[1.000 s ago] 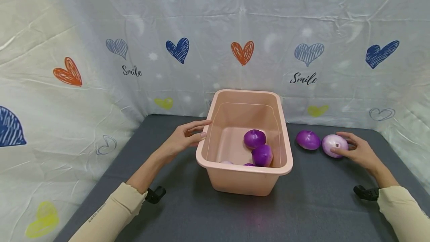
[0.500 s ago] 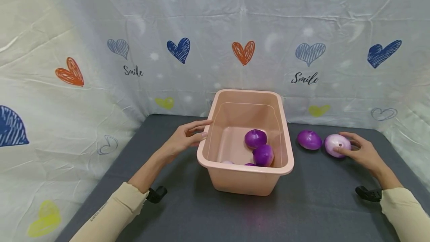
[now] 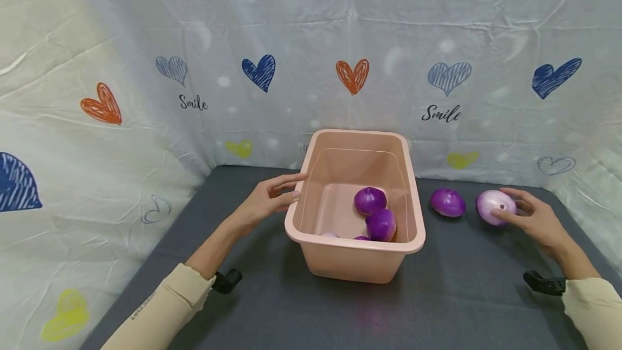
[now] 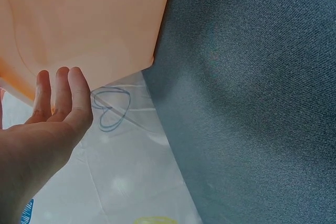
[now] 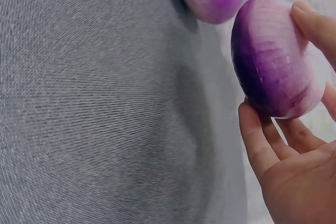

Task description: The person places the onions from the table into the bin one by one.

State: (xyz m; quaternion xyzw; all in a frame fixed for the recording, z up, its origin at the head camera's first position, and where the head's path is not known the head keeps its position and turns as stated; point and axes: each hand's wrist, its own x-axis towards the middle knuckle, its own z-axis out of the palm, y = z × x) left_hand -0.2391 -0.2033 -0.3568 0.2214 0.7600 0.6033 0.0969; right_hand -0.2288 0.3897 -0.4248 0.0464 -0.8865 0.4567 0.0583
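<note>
My right hand (image 3: 539, 223) pinches a pale purple-and-white onion (image 3: 495, 207) between thumb and fingers at the right of the table. In the right wrist view the thumb presses one side of this onion (image 5: 278, 56) and the fingertips support the other. A darker purple onion (image 3: 447, 202) lies on the table just left of it. My left hand (image 3: 259, 201) rests its fairly straight fingers at the left rim of a pink plastic tub (image 3: 359, 263). Inside the tub sit several onions, among them two purple ones, one onion (image 3: 370, 200) behind another onion (image 3: 381, 225); others are mostly hidden by the front wall.
A dark grey cloth covers the table (image 3: 340, 317). Behind it and along both sides hangs a pale curtain (image 3: 301, 31) printed with hearts, close to the tub's back. The tub's walls stand well above the onions in it.
My right hand has shifted a little to the right with the pale onion, widening the gap to the purple onion beside it. The left hand and the tub stay in place.
</note>
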